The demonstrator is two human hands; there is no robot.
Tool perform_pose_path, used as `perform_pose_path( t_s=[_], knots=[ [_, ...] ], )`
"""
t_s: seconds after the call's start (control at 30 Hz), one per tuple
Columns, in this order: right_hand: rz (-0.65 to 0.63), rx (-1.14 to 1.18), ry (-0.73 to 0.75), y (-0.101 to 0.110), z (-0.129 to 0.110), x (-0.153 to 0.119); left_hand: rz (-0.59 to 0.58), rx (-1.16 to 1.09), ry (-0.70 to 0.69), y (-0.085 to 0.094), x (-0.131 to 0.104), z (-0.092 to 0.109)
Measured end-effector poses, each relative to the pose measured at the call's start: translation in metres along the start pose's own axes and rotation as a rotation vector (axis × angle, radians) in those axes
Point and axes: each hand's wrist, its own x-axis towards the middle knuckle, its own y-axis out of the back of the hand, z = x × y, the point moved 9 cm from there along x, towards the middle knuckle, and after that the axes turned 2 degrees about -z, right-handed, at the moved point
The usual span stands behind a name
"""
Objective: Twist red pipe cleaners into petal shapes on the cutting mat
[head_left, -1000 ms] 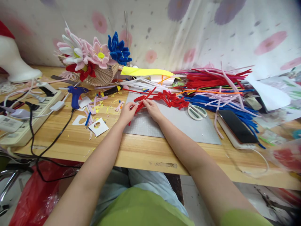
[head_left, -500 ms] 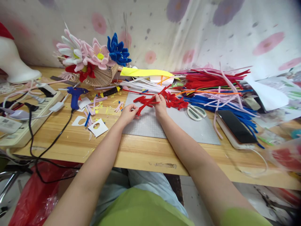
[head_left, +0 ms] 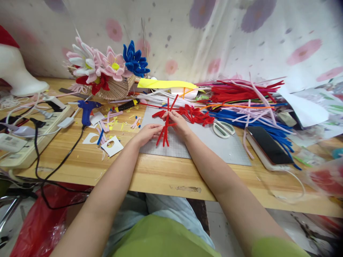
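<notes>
Between my hands, above the grey cutting mat [head_left: 214, 142], is a star-like bunch of crossed red pipe cleaners [head_left: 165, 137], its ends sticking out in several directions. My right hand [head_left: 178, 123] pinches the bunch near its upper middle. From the left, my left hand [head_left: 150, 133] has its fingers closed together with the tips at the lower stems; the exact grip is partly hidden. Behind my right hand lie bent red pipe cleaner pieces [head_left: 199, 116] on the mat. White-handled scissors [head_left: 223, 129] rest just right of them.
At left are a power strip [head_left: 34, 139], a blue glue gun [head_left: 87, 110] and cut white cards [head_left: 112, 145]. Fuzzy flowers [head_left: 112, 64] stand at the back. Bundles of coloured pipe cleaners [head_left: 241, 91] and a phone [head_left: 269, 144] with a cable occupy the right.
The red bunch has turned more upright, and its ends now fan out above and below my fingers. My left hand has moved slightly down and right, its fingers straighter.
</notes>
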Motion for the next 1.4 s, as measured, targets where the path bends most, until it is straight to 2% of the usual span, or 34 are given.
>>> perform_pose_path(
  t_s=[0.07,0.23,0.4,0.5,0.57,0.67,0.73,0.8,0.87,0.97,1.03,1.23,1.4],
  knots=[
    [-0.033,-0.056,0.009,-0.005,-0.001,-0.001,-0.018,0.008,-0.009,-0.003,0.0,-0.001],
    [-0.099,-0.155,-0.086,-0.015,0.01,-0.002,0.093,0.024,-0.088,0.005,0.002,0.004],
    [-0.012,-0.301,0.021,-0.015,0.01,0.005,0.14,0.031,-0.086,0.004,0.006,0.001],
    [-0.004,-0.317,0.05,-0.019,0.011,0.008,0.191,0.049,-0.089,0.004,0.006,0.002],
    [0.038,-0.263,0.055,-0.016,0.01,0.007,0.274,0.051,-0.111,0.011,0.005,0.004],
    [0.113,-0.182,0.015,-0.008,0.01,0.003,0.471,0.009,-0.181,0.035,0.001,0.01],
    [0.065,-0.199,-0.035,-0.01,0.01,-0.001,0.578,-0.018,-0.219,0.05,-0.001,0.012],
    [-0.024,-0.285,-0.056,-0.018,0.009,-0.005,0.632,-0.01,-0.244,0.06,-0.002,0.013],
    [-0.059,-0.418,-0.023,-0.024,0.004,-0.009,0.645,0.047,-0.292,0.063,-0.004,0.018],
    [0.012,-0.6,0.064,-0.024,-0.005,-0.011,0.629,0.162,-0.347,0.059,-0.006,0.025],
    [0.058,-0.648,0.113,-0.023,-0.008,-0.011,0.621,0.187,-0.325,0.058,-0.006,0.024],
    [0.104,-0.587,0.199,-0.019,-0.009,-0.009,0.631,0.189,-0.28,0.061,-0.004,0.019],
    [0.135,-0.476,0.174,-0.013,-0.005,-0.008,0.648,0.146,-0.308,0.063,-0.005,0.02]
  ],
)
